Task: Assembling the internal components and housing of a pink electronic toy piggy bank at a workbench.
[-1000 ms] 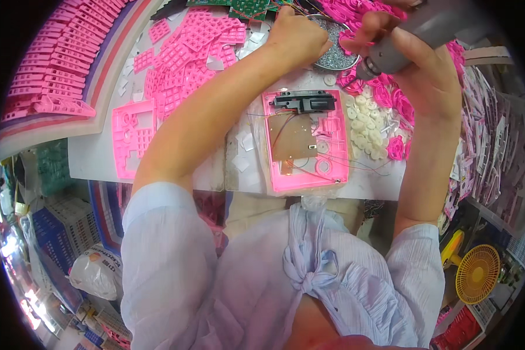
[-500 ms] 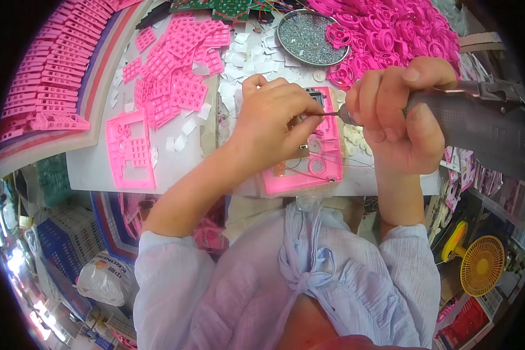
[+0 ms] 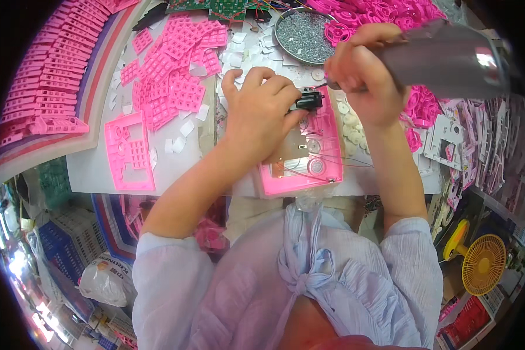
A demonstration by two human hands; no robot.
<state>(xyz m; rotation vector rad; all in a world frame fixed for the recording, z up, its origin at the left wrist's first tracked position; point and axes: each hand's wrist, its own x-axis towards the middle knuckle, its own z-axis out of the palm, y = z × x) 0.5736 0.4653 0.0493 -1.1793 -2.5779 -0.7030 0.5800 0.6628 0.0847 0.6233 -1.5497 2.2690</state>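
A pink plastic housing [image 3: 300, 185] lies on the table before me, with thin wires and a metallic plate inside. At its far end sits a small black mechanism [image 3: 312, 100]. My left hand [image 3: 255, 114] reaches over the housing's left side, thumb and finger closed around the mechanism. My right hand [image 3: 370, 81] is wrapped around a grey electric screwdriver [image 3: 440, 61], which slants up to the right. Its thin bit points at the mechanism's far right corner; whether the tip touches a screw is too small to tell.
A round dish [image 3: 286, 53] of screws stands behind the housing. Pink ring parts [image 3: 423, 108] pile at the right, pink grid pieces [image 3: 169, 70] and white paper squares [image 3: 184, 128] at the left. Another pink frame [image 3: 129, 178] lies near the left front edge.
The screwdriver has swung up and away, its bit leaving my left fingertips for the far corner of the black mechanism. My left fingers have moved onto the mechanism, now more exposed.
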